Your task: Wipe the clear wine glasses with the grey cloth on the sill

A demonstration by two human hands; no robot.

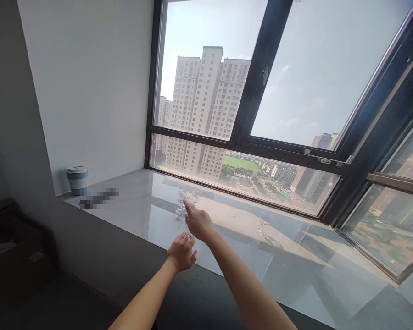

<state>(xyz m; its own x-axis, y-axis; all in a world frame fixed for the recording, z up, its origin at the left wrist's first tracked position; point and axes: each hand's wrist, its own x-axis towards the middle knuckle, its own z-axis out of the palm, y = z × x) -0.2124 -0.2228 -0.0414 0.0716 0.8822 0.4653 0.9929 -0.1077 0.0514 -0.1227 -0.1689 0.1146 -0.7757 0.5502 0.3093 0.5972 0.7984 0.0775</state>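
On the glossy sill, a clear stemmed glass (181, 201) stands just past my fingers, and another clear glass (194, 197) is close beside it. My right hand (200, 223) reaches over from the right, its index finger stretched forward and the other fingers curled down. Below it, near the sill's front edge, is my left hand (181, 253), fingers curled and thumb to the right. Between the hands shows part of a clear glass (190, 235); both hands seem closed on it, though they hide most of it. Farther right stands a stemmed glass (264, 221) by itself.
A blue and white paper cup-like tub (77, 180) with a lid stands at the sill's left end by the wall. Next to it lies a blurred-out patch (99, 198). Dark-framed windows (241, 140) border the back and right. The sill (131, 215) drops off at its front edge.
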